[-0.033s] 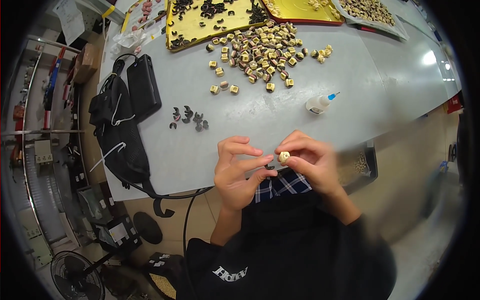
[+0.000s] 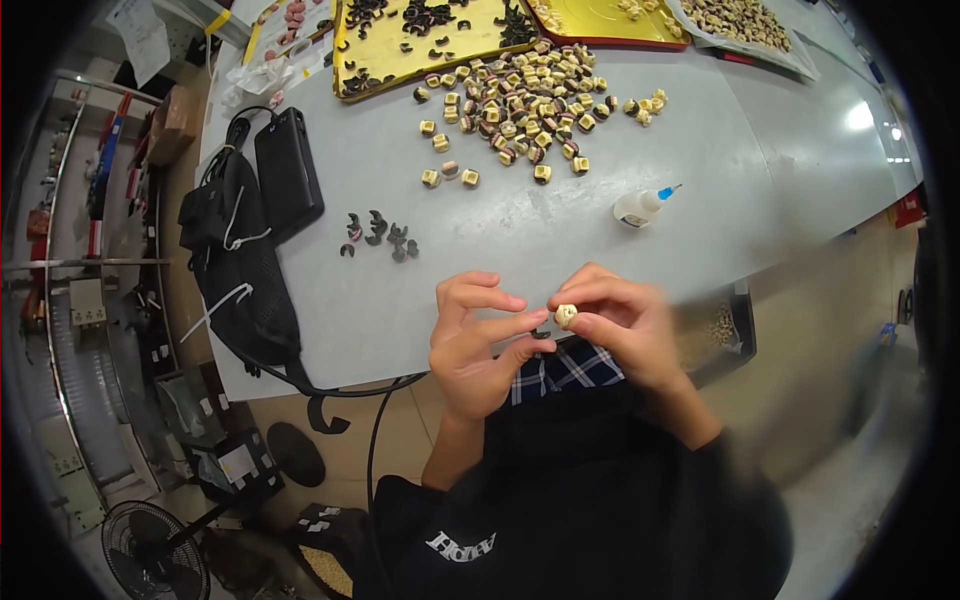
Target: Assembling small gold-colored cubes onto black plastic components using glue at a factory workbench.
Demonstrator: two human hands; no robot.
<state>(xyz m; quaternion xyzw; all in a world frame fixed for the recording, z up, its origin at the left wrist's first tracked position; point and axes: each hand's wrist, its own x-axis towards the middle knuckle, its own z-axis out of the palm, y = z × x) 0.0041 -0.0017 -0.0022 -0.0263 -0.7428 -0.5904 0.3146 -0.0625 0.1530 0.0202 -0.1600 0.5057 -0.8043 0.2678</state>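
Near the table's front edge, my left hand [image 2: 478,345] pinches a small black curved piece [image 2: 541,334] between thumb and index finger. Its other fingers are loosely bent. Close beside it, my right hand [image 2: 622,325] grips a small cream-coloured bead-like piece [image 2: 566,316] between thumb and fingertips. The two pieces are a little apart. Several loose black curved pieces [image 2: 377,232] lie on the table to the left. Farther off spreads a pile of cream pieces with dark bands [image 2: 530,100].
A small bottle with a blue needle tip [image 2: 640,208] stands to the right. At the back are a yellow tray [image 2: 375,75] of black pieces, another yellow tray [image 2: 580,22] and a tray of cream pieces [image 2: 740,25]. A black power bank-like box [image 2: 288,165] with cables lies left.
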